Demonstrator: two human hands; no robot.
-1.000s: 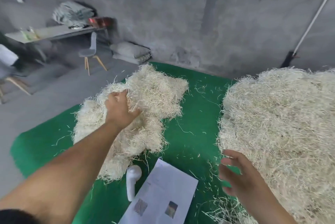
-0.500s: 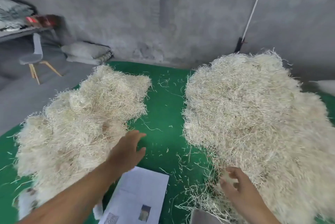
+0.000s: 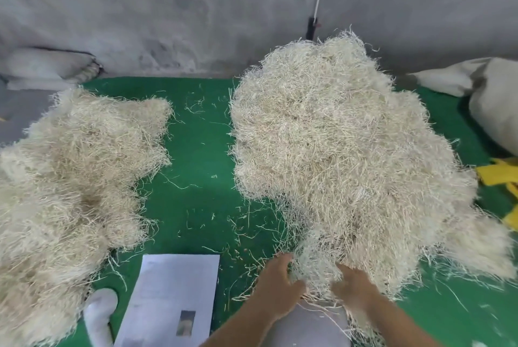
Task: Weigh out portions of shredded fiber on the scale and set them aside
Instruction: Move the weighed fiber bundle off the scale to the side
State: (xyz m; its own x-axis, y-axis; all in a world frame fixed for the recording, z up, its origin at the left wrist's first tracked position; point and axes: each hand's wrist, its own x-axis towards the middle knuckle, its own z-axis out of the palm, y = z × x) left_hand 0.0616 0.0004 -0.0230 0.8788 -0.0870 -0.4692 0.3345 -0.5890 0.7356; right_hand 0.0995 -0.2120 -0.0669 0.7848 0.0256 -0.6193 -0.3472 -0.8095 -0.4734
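Observation:
A large heap of pale shredded fiber (image 3: pixel 336 150) lies on the right of the green mat (image 3: pixel 196 164). A lower, spread-out heap of fiber (image 3: pixel 75 178) covers the left side. My left hand (image 3: pixel 277 279) and my right hand (image 3: pixel 350 287) both dig into a clump of fiber (image 3: pixel 316 259) at the near edge of the right heap, fingers curled into the strands. Just below the hands a grey flat surface (image 3: pixel 305 327), likely the scale, shows between my forearms, with a few strands across it.
A white printed sheet (image 3: pixel 171 299) lies on the mat near the bottom, a white handheld object (image 3: pixel 99 315) to its left. Grey sacks (image 3: pixel 493 94) and yellow straps (image 3: pixel 499 175) sit at the right edge. A concrete wall (image 3: pixel 196 10) stands behind.
My view has swung right. My left hand left the left heap and crossed over to the right heap. Both hands now dig into the near edge of the right heap.

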